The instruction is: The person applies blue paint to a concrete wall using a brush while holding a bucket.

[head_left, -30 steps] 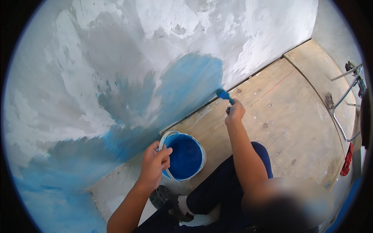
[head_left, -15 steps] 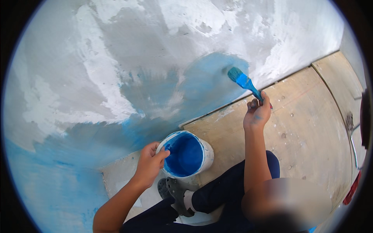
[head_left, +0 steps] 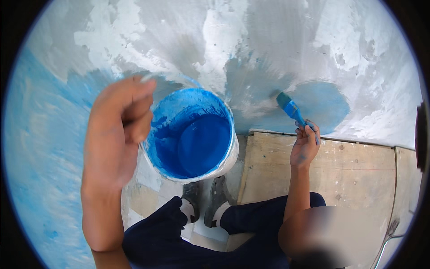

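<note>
My left hand [head_left: 118, 121] is raised at the left, its fingers closed on the handle of a white paint bucket [head_left: 233, 154]. The bucket hangs near the middle of the view, its mouth towards me. Inside lies deep blue paint [head_left: 204, 143], with lighter blue smeared over the inner wall. In my right hand [head_left: 307, 142] is a paintbrush [head_left: 293, 111] with a blue handle and dark teal bristles. The bristle tip is at a thinly painted part of the wall; I cannot tell whether it touches. Blue stains mark my right wrist.
The grey wall [head_left: 277, 36] has white patches, with blue paint low down and at the left. Wooden boards [head_left: 358, 166] form a platform at the right. Below the bucket are my dark shoes [head_left: 218, 197] on a pale floor. A metal-handled tool [head_left: 389, 237] lies at the lower right.
My left hand has lifted the bucket up towards me. The view has turned to the right. A wider blue patch shows on the wall right of the brush, which my right hand still holds.
</note>
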